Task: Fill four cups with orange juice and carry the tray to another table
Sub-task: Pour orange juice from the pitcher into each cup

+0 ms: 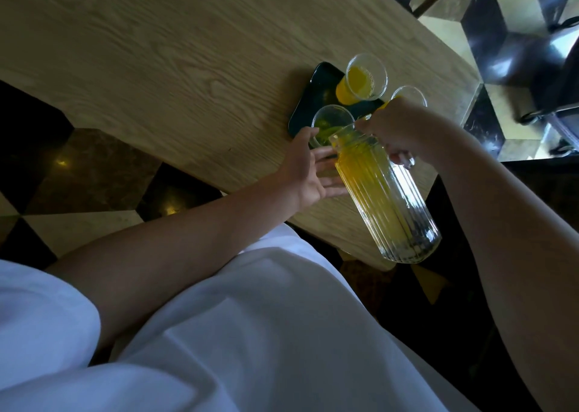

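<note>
Orange juice (pixel 372 189) fills the tilted ribbed glass jug (pixel 388 198), spout over a clear cup (pixel 332 123) on the dark tray (pixel 316 92) on the wooden table (pixel 156 67). Right hand (pixel 398 129) grips the jug handle, fingers curled round it. Left hand (pixel 307 173) steadies the cup, fingers straight and slightly apart. Farther cup (pixel 360 79) holds juice.

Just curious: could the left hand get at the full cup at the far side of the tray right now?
Probably yes: the left hand is open beside the near cup, and the full cup stands uncovered just beyond it.
</note>
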Available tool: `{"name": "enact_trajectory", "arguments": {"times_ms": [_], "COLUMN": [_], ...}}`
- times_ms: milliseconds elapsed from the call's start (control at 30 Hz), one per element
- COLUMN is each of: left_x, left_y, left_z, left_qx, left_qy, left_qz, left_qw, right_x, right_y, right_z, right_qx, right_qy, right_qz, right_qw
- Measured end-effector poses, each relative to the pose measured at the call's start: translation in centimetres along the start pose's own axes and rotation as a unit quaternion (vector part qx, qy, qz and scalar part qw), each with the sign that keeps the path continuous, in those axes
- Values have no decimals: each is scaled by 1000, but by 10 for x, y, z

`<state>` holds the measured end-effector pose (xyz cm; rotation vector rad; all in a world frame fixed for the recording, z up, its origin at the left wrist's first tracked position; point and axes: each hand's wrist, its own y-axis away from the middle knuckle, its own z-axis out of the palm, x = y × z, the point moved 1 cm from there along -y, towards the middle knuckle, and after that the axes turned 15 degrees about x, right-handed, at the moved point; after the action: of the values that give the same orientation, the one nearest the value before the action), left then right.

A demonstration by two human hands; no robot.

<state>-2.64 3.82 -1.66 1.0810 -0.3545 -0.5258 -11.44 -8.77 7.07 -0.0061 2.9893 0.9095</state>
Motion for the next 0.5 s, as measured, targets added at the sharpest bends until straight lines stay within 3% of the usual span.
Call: {"name": "enact_trajectory", "arguments": {"times_ms": [200,500], "left_x": [1,-2], "left_y": [0,-3], "left_z": [-1,-1], "left_qx": [2,-2], "left_qy": [16,26], "left_qz": [-13,-19], "left_qw": [1000,999], "right_x": [4,3], "right_y": [-8,-17], "right_z": [4,2], "right_qx": [-19,0], "right_qy": [-42,13], "right_qz": [39,0], "right_qw": [998,1000]}}
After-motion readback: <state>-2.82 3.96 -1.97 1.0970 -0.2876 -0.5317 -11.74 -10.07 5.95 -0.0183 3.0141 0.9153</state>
